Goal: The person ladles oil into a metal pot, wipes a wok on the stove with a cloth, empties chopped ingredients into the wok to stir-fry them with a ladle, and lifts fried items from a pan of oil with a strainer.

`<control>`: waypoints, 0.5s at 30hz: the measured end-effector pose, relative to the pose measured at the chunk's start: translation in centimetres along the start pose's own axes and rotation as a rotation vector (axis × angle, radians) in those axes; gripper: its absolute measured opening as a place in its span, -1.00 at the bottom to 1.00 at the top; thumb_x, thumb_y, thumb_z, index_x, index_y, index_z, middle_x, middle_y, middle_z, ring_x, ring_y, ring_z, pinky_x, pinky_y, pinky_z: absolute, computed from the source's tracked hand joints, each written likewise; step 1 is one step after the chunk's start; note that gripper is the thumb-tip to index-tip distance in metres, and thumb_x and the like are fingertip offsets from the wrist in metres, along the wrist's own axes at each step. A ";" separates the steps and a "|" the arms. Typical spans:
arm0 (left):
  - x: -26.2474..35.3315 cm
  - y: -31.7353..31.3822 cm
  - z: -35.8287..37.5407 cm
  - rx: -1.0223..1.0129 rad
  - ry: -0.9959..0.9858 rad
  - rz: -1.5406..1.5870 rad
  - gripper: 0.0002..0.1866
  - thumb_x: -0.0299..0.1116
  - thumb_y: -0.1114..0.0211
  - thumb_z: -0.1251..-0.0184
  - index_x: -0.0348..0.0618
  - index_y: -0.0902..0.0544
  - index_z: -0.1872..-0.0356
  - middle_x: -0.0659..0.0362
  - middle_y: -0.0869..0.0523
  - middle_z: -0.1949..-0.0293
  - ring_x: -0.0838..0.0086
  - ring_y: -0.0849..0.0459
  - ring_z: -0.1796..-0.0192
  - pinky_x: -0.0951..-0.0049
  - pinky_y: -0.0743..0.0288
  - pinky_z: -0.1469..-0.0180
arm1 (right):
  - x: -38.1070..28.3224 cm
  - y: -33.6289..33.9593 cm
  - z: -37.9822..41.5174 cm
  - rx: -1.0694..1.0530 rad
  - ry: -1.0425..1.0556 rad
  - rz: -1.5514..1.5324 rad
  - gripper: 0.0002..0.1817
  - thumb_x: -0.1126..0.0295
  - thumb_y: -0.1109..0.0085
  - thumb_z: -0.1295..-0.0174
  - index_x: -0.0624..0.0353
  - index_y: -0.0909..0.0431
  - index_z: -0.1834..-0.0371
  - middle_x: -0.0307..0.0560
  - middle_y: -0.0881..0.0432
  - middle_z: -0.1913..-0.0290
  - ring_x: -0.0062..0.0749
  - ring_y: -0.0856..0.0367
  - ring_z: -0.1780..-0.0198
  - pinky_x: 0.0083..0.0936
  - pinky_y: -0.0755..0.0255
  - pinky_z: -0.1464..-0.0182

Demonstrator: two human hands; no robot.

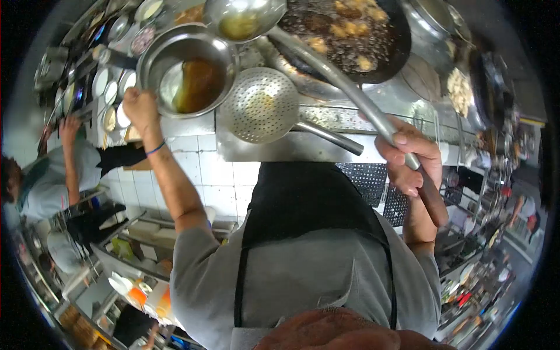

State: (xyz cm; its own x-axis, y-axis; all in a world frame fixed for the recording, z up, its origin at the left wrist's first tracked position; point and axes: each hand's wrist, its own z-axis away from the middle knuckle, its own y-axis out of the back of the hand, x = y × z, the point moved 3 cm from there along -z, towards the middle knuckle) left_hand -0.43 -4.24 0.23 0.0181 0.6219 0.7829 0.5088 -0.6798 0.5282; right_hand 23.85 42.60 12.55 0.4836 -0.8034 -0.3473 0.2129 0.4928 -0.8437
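My left hand (140,109) is closed at the near left rim of a steel pot (228,81); the fingertips are hidden. Brown-yellow oil (202,84) lies toward the pot's right side, with bare metal showing on the left. My right hand (410,154) is wrapped round the long handle of a ladle (338,80), near its wooden end. The ladle's bowl (271,10) is at the pot's far right edge and has some yellowish oil in it. Below the bowl rests a perforated skimmer (261,105), its handle pointing right.
Browned pieces (350,29) bubble in dark oil in a wok (402,44) beyond the ladle's handle. Pale food pieces (459,93) lie at the right. Small bowls (100,83) stand left of the pot. Another person (49,175) works at the far left.
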 end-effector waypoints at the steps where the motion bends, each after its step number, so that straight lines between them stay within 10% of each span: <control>1: 1.1 0.6 0.3 0.005 -0.028 -0.013 -0.89 -0.57 -0.17 0.16 -0.18 -0.41 0.66 0.27 -0.46 0.65 0.58 -0.35 0.56 0.46 -0.29 0.52 | -0.8 -0.1 0.6 0.036 0.086 0.132 -0.42 0.54 0.00 -0.33 0.46 -0.16 -0.42 -0.12 -0.43 0.52 -0.61 -0.28 0.86 -0.65 -0.16 0.89; 10: -2.6 4.4 -3.3 -0.189 0.126 0.146 -0.90 -0.57 -0.12 0.09 -0.10 -0.44 0.56 0.33 -0.41 0.58 0.60 -0.28 0.51 0.47 -0.17 0.45 | -4.3 6.5 1.9 0.640 0.719 1.827 -0.40 0.53 -0.18 -0.18 0.30 -0.41 -0.36 0.16 -0.73 0.35 -0.32 -0.64 0.54 -0.49 -0.46 0.47; 11: -3.1 5.4 -4.3 -0.293 0.181 0.109 -0.90 -0.58 -0.10 0.07 -0.11 -0.51 0.52 0.30 -0.47 0.58 0.60 -0.33 0.51 0.51 -0.19 0.44 | -4.6 6.5 2.3 0.746 0.500 1.775 -0.39 0.55 -0.20 -0.12 0.19 -0.46 -0.34 0.18 -0.71 0.26 -0.33 -0.64 0.38 -0.36 -0.50 0.29; 15: -2.6 6.9 -7.6 -0.438 0.209 0.130 -0.90 -0.59 -0.07 0.02 -0.13 -0.51 0.49 0.28 -0.48 0.54 0.58 -0.38 0.46 0.55 -0.25 0.35 | -2.5 13.1 2.7 0.774 0.866 1.850 -0.34 0.57 -0.20 -0.10 0.15 -0.42 -0.38 0.21 -0.69 0.28 -0.13 -0.66 0.40 -0.32 -0.53 0.29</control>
State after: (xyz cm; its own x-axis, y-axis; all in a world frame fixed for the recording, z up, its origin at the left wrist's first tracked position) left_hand -3.51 -13.49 4.36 -0.1380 0.4603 0.8769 0.1035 -0.8739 0.4750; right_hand 27.77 51.98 3.43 0.1377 0.8036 -0.5790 0.3975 0.4906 0.7755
